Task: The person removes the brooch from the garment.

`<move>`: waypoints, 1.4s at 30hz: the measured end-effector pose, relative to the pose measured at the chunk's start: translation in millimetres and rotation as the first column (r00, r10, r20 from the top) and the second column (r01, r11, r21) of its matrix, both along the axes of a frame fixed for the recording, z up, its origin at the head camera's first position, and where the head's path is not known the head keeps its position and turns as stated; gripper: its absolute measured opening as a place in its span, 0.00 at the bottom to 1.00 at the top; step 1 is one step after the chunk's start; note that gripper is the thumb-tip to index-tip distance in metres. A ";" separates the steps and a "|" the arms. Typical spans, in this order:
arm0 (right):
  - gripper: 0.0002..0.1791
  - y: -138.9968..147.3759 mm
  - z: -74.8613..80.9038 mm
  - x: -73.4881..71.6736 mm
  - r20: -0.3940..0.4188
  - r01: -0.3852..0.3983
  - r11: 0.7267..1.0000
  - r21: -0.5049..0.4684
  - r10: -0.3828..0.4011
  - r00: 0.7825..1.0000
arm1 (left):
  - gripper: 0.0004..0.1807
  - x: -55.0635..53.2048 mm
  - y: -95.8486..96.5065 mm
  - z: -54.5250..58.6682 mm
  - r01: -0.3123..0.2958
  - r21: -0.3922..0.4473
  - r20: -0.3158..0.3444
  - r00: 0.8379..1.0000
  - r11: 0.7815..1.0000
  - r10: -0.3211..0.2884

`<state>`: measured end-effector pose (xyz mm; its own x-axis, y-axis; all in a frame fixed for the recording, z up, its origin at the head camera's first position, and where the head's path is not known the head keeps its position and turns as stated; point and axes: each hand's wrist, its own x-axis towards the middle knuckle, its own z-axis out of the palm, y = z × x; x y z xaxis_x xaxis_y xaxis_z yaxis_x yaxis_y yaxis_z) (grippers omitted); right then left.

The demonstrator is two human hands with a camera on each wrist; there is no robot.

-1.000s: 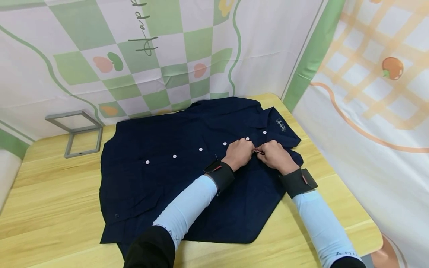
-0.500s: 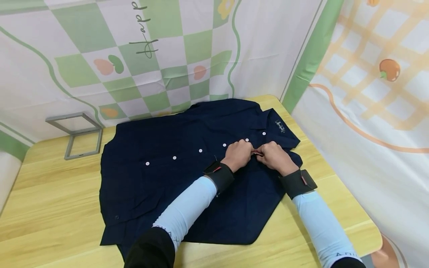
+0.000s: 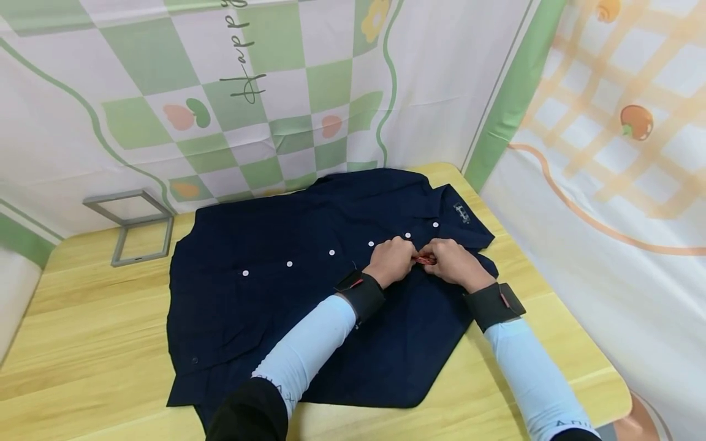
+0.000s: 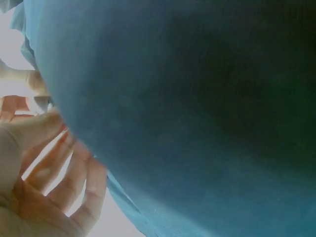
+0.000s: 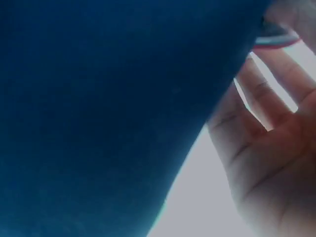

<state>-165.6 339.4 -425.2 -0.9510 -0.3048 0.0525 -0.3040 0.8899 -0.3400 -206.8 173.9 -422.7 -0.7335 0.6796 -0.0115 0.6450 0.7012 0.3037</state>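
Note:
A dark navy shirt (image 3: 265,318) lies spread on the table, its collar (image 3: 469,223) toward the right and a row of white buttons along its front. My left hand (image 3: 391,260) pinches the shirt's near front edge beside the buttons. Just to its right, my right hand (image 3: 452,263) pinches the same edge. Between the two hands shows a small red patterned strip (image 3: 425,260); in the right wrist view it has a pale band. Navy cloth fills much of both wrist views, with the left fingers (image 4: 74,182) and right fingers (image 5: 256,94) bent behind its edge.
A grey hinged frame (image 3: 142,223) stands open at the table's back left. Patterned curtains (image 3: 309,73) hang behind the table and along its right side. Bare wood (image 3: 72,324) shows left of the shirt, and the table's right edge runs close to the collar.
Both hands stay at nearly the same spot on the shirt edge. The right fingers have shifted slightly, and more of the red strip shows between the hands. The head view has tilted a little.

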 end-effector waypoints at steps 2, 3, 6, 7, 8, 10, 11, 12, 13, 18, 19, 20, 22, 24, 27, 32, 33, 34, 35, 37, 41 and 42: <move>0.12 2.9 0.4 -1.0 0.023 -0.027 1.000 -0.003 0.027 0.999 | 0.10 0.0 -0.2 -0.4 0.015 -0.011 0.017 1.000 1.000 -0.015; 0.13 4.8 1.0 -1.6 0.035 -0.042 0.999 -0.004 0.042 0.998 | 0.10 0.2 -0.2 -0.7 0.023 -0.017 0.022 1.000 1.000 -0.023; 0.16 12.0 3.8 -3.8 0.072 -0.092 0.996 -0.014 0.093 0.993 | 0.11 1.1 -0.6 -2.0 0.050 -0.038 0.029 0.998 0.998 -0.049; 0.16 14.8 5.0 -4.5 0.090 -0.101 0.995 -0.020 0.103 0.991 | 0.11 1.5 -0.8 -2.4 0.057 -0.041 0.021 0.998 0.998 -0.056; 0.17 17.5 6.4 -5.4 0.108 -0.110 0.994 -0.028 0.112 0.988 | 0.12 2.1 -1.0 -2.6 0.061 -0.043 0.020 0.998 0.997 -0.061; 0.18 21.2 10.1 -7.1 0.132 -0.121 0.991 -0.053 0.127 0.983 | 0.11 2.5 -1.4 -3.3 0.072 -0.048 0.013 0.997 0.996 -0.071; 0.17 22.3 11.9 -8.1 0.138 -0.119 0.991 -0.061 0.126 0.982 | 0.10 2.4 -1.4 -3.5 0.073 -0.046 0.012 0.997 0.996 -0.073; 0.17 22.9 14.2 -9.1 0.143 -0.112 0.991 -0.069 0.121 0.982 | 0.09 2.2 -1.5 -3.5 0.072 -0.040 0.015 0.997 0.997 -0.072; 0.17 23.0 16.6 -10.3 0.143 -0.108 0.991 -0.075 0.117 0.983 | 0.08 1.9 -1.5 -3.7 0.071 -0.034 0.016 0.997 0.997 -0.070; 0.14 16.9 27.6 -18.1 0.112 -0.033 0.997 -0.072 0.041 0.993 | 0.11 0.4 -0.7 -5.1 0.037 -0.029 0.031 0.999 0.999 -0.036; 0.14 15.2 29.3 -19.8 0.117 -0.013 0.997 -0.070 0.022 0.993 | 0.13 0.7 -0.6 -5.1 0.033 -0.036 0.025 0.999 0.999 -0.032; 0.14 13.7 30.4 -21.6 0.132 0.015 0.998 -0.069 -0.005 0.991 | 0.14 1.0 -0.4 -5.0 0.030 -0.047 0.019 0.999 0.998 -0.029; 0.14 11.6 32.1 -24.2 0.183 0.066 0.996 -0.067 -0.053 0.982 | 0.16 1.6 0.2 -4.6 0.031 -0.066 0.004 1.000 0.997 -0.030; 0.14 10.8 32.6 -26.1 0.260 0.117 0.991 -0.063 -0.097 0.961 | 0.17 2.2 0.8 -4.0 0.034 -0.078 -0.012 0.999 0.996 -0.035; 0.15 11.0 31.2 -27.4 0.362 0.178 0.983 -0.049 -0.148 0.920 | 0.17 2.9 1.8 -3.5 0.030 -0.078 -0.025 0.999 0.996 -0.032; 0.17 12.6 25.9 -25.9 0.442 0.211 0.977 -0.015 -0.183 0.878 | 0.18 5.2 3.6 -3.2 0.019 -0.069 -0.014 1.000 0.997 -0.020; 0.17 13.1 24.7 -25.1 0.450 0.207 0.978 -0.014 -0.179 0.875 | 0.19 5.7 4.2 -3.1 0.018 -0.069 -0.011 1.000 0.997 -0.019; 0.16 13.2 23.2 -25.3 0.457 0.199 0.980 -0.014 -0.171 0.873 | 0.20 5.5 4.2 -3.1 0.016 -0.070 -0.010 1.000 0.997 -0.016; 0.16 13.4 21.8 -25.4 0.461 0.193 0.981 -0.017 -0.163 0.872 | 0.20 5.3 4.2 -3.1 0.014 -0.071 -0.010 1.000 0.997 -0.015; 0.14 13.8 19.2 -25.4 0.463 0.177 0.984 -0.031 -0.143 0.875 | 0.22 5.1 4.6 -3.1 0.005 -0.079 -0.008 1.000 0.997 -0.006; 0.13 15.7 15.0 -24.8 0.460 0.165 0.985 -0.054 -0.122 0.879 | 0.28 5.4 5.5 -4.0 -0.006 -0.111 0.003 1.000 0.994 0.006; 0.13 16.3 14.3 -24.7 0.462 0.166 0.984 -0.060 -0.121 0.879 | 0.30 5.7 5.7 -4.2 -0.010 -0.121 0.008 1.000 0.993 0.011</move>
<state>-190.4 355.7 -410.9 -0.9099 -0.1785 -0.3745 0.0331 0.8686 -0.4944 -201.1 179.7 -426.9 -0.7402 0.6650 -0.0998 0.6350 0.7400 0.2218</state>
